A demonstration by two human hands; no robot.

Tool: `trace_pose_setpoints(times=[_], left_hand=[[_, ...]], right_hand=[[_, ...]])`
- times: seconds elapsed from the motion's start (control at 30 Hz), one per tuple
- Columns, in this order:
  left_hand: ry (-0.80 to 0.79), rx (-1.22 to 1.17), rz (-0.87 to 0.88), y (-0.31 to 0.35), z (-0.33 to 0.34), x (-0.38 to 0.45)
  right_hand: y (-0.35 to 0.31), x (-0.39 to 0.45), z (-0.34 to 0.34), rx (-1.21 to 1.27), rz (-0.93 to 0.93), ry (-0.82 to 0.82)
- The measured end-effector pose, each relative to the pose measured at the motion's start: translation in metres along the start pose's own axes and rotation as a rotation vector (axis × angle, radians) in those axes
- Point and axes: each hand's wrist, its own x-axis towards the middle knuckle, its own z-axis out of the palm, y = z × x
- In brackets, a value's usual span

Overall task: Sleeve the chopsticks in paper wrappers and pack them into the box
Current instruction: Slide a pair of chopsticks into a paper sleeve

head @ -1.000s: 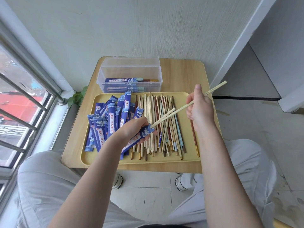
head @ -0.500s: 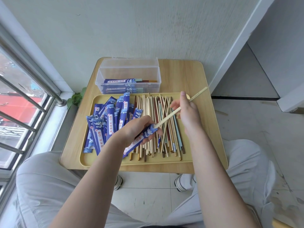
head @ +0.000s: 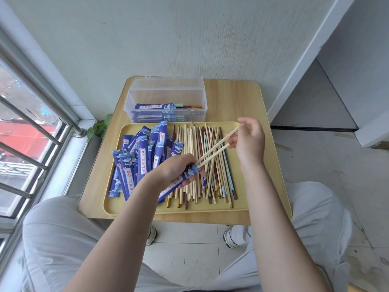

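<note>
1. Left hand (head: 174,168) grips a blue paper wrapper (head: 181,180), fingers curled round its upper part; the wrapper runs diagonally from the hand down toward the near-left, over the tray.
2. Right hand (head: 249,142) pinches the far ends of a pair of pale wooden chopsticks (head: 214,149) between thumb and fingers; the other fingers hang loosely curled.
3. Pair's near tips sit right at the wrapper's open mouth, by the left hand's fingers. Can't tell how far in they are.
4. The pair slopes up to the right, held above the loose chopsticks.
5. Yellow tray (head: 242,208) on a small wooden table (head: 235,95). Left half: pile of blue wrappers (head: 143,157), overlapping, mostly lengthwise. Right half: loose chopsticks (head: 195,186), mixed pale wood, brown and light blue, roughly parallel, some crossed.
6. Clear plastic box (head: 166,98) stands just behind the tray, lid open and tipped back toward the wall. A few sleeved pairs lie flat on its floor, ends sticking out of the wrappers to the right.
7. Window bars to the left, green leaves (head: 99,127) at the table's left edge.
</note>
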Motion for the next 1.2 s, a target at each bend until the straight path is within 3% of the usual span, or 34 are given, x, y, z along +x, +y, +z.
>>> trace_pose_setpoints(times=[0.23, 0.47, 0.6, 0.73, 0.8, 0.9, 1.0, 1.1, 1.2], left_hand=[[0.179, -0.166, -0.025, 0.007, 0.0, 0.003], [0.28, -0.167, -0.002, 0.021, -0.004, -0.002], [0.373, -0.011, 0.113, 0.041, -0.021, -0.005], [0.502, 0.34, 0.202, 0.073, -0.059, 0.008], [0.618, 0.519, 0.269, 0.089, -0.074, 0.018], [0.888, 0.595, 0.38, 0.099, -0.092, 0.033], [1.135, 0.609, 0.333, 0.081, -0.11, 0.042], [1.089, 0.645, 0.174, 0.054, -0.121, 0.051], [0.979, 0.66, 0.129, 0.036, -0.12, 0.058]], right_hand=[[0.005, -0.012, 0.02, -0.044, 0.004, -0.216], [-0.003, -0.002, 0.026, 0.027, 0.04, -0.247], [-0.02, 0.014, 0.023, 0.068, 0.11, -0.335], [-0.039, 0.04, 0.028, 0.081, 0.173, -0.414], [-0.046, 0.05, 0.036, 0.165, 0.193, -0.378], [-0.048, 0.066, 0.053, 0.273, 0.217, -0.223], [-0.042, 0.086, 0.069, 0.3, 0.217, -0.067], [-0.031, 0.101, 0.088, 0.192, 0.185, 0.025], [-0.027, 0.102, 0.113, 0.097, 0.169, 0.002]])
